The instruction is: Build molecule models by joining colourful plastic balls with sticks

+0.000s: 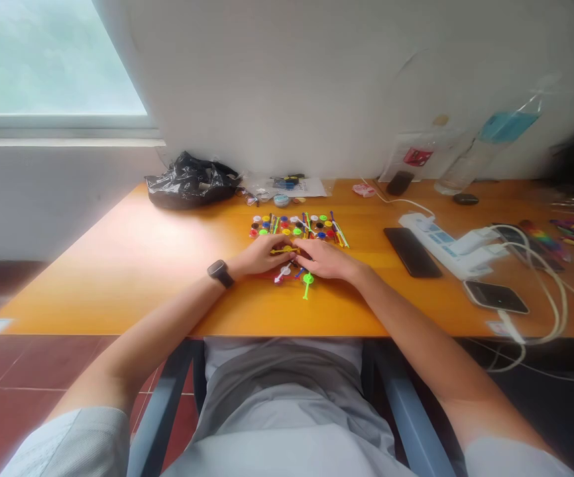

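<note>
Both hands meet over the desk around a yellow plastic arrow spinner [287, 250] with a round centre. My left hand [260, 256] is closed on it from the left, fingers bent. From the right, my right hand [324, 258] pinches at the same piece; its fingertips are partly hidden. Just below the hands lie a white arrow spinner [284, 272] and a green arrow spinner [307, 283], with blue and red parts partly covered by the fingers. Behind them, round coloured bases [286, 225] stand in groups, with loose coloured arrows [339, 230] between and beside them.
A black plastic bag [192, 182] sits at the back left of the wooden desk [118, 278]. To the right are a dark phone [412, 252], a white power strip [441, 242] with cables, and another phone [496, 296]. A clear bottle [459, 169] stands near the wall.
</note>
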The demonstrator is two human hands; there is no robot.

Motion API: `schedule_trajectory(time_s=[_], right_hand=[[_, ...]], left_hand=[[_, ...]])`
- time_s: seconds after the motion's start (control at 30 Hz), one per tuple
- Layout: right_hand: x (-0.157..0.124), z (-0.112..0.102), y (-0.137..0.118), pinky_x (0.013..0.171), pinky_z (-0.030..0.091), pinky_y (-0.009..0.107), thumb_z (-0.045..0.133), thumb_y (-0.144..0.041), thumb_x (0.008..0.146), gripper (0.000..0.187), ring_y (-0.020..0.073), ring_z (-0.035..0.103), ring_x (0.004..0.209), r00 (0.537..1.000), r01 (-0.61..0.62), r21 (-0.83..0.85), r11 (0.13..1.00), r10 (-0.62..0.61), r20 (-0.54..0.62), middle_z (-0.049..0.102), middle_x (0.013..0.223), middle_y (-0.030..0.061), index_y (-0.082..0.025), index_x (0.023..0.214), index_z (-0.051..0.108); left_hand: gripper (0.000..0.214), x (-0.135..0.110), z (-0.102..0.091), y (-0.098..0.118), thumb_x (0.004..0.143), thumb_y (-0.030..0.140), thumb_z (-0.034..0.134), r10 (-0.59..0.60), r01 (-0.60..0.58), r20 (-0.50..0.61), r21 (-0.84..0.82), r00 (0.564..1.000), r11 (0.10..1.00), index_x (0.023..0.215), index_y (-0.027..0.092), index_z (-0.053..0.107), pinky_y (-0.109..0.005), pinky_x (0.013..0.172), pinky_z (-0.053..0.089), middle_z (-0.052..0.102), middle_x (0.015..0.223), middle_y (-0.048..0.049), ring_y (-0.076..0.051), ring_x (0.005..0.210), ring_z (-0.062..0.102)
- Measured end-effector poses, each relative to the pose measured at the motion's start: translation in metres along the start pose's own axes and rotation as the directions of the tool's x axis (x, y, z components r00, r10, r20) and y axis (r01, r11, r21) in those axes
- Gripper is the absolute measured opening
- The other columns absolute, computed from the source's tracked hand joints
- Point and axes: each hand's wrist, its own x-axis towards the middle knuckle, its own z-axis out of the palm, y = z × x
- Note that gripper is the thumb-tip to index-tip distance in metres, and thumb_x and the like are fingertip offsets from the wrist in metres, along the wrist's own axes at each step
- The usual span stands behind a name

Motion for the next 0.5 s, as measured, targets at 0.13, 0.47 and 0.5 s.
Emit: schedule_trajectory(time_s=[0.13,0.47,0.5], right_hand=[[0.0004,0.0011,0.0015,0.077,0.044,0.03,0.053,-0.027,0.105,0.016,0.0258,0.069,0.1,1.0,-0.005,-0.007,1.0,0.005,-0.001,0.075,0.113,0.0118,-0.019,0.112,0.064],[0.0014,0.0043,0.0066,0.078,0.045,0.031,0.053,-0.026,0.104,0.015,0.0257,0.069,0.099,1.0,0.021,0.008,1.0,-0.021,-0.003,0.074,0.114,0.0128,-0.019,0.112,0.063],[0.0012,0.0042,0.0063,0.077,0.044,0.03,0.053,-0.026,0.104,0.014,0.0256,0.069,0.098,1.0,0.02,0.004,1.0,-0.02,-0.004,0.074,0.113,0.0127,-0.019,0.111,0.063]], left_hand=[[0.035,0.0004,0.0,0.0006,0.1,0.049,0.06,0.012,-0.012,0.003,-0.001,1.0,1.0,0.107,0.016,0.07,-0.026,0.064,0.041,0.067,0.083,-0.0034,-0.015,0.07,0.055],[0.034,0.0013,-0.0006,0.0032,0.101,0.049,0.059,0.024,-0.024,0.011,0.02,1.0,1.0,0.101,0.016,0.07,-0.026,0.068,0.041,0.069,0.086,-0.0038,-0.015,0.072,0.054],[0.035,0.0013,-0.0007,0.0032,0.101,0.049,0.059,0.019,-0.019,0.013,0.02,1.0,1.0,0.101,0.016,0.07,-0.027,0.068,0.041,0.069,0.087,-0.0043,-0.015,0.073,0.055]])
